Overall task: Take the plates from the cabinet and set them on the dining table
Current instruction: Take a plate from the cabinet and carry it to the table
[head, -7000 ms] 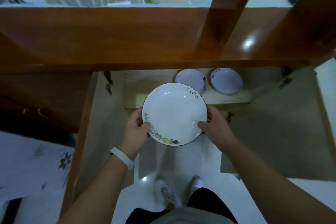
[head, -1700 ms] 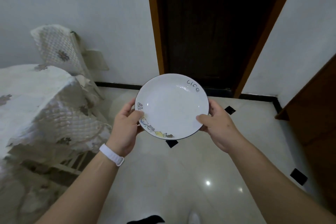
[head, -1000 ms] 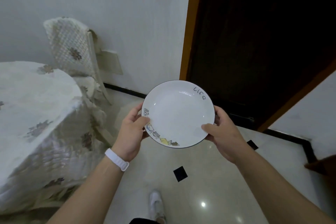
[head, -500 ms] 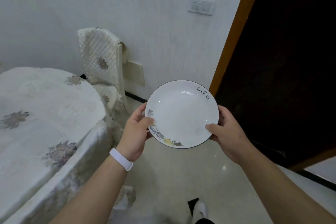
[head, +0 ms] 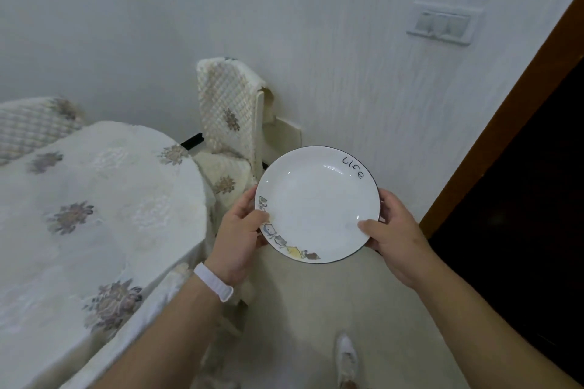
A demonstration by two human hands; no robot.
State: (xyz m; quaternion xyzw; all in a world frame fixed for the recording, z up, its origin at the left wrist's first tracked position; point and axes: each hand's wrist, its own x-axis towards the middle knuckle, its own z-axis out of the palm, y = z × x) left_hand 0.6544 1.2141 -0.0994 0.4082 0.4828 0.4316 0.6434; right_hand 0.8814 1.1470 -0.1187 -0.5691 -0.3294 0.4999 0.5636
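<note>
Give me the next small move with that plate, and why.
Probably swing the plate left over the table and lower it there. The left hand and right hand grip its rim on opposite sides, and it hangs over the floor, just off the table's edge, not yet set down.

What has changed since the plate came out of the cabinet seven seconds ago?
The plate has been carried from the cabinet, past the dark doorway, to the covered dining table, now close on the left. Nothing was let go: the left hand and right hand grip opposite edges as before. The plate is not yet set down.
</note>
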